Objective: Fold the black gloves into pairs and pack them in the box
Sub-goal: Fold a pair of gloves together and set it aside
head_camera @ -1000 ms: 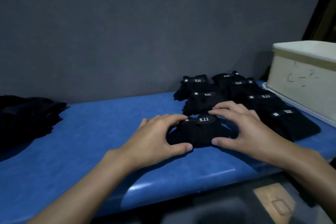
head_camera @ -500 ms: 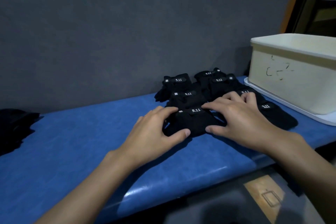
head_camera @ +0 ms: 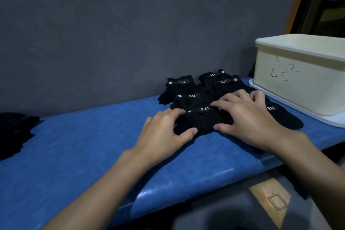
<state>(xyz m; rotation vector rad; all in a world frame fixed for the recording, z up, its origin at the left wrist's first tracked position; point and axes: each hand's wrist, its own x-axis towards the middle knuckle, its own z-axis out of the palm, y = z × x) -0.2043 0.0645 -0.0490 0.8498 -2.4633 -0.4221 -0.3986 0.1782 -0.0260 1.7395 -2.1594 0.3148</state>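
Observation:
A folded pair of black gloves (head_camera: 202, 121) with a white "5.11" label lies on the blue table (head_camera: 84, 145). My left hand (head_camera: 164, 132) grips its left side, fingers on top and thumb at the front edge. My right hand (head_camera: 246, 117) grips the right side the same way, its fingers reaching over a neighbouring pair. Several more folded pairs (head_camera: 188, 97) lie in rows just behind and to the right. The cream box (head_camera: 302, 80) stands at the right, open at the top, its inside hidden.
The box sits on a white lid or tray (head_camera: 334, 120). A heap of loose black gloves (head_camera: 13, 130) lies at the table's far left. A grey wall (head_camera: 130, 33) runs close behind the table. The table's front edge is near my forearms.
The view has swung right, bringing the box further in. Both hands keep their hold on the folded pair, which now sits tight against the pair behind it.

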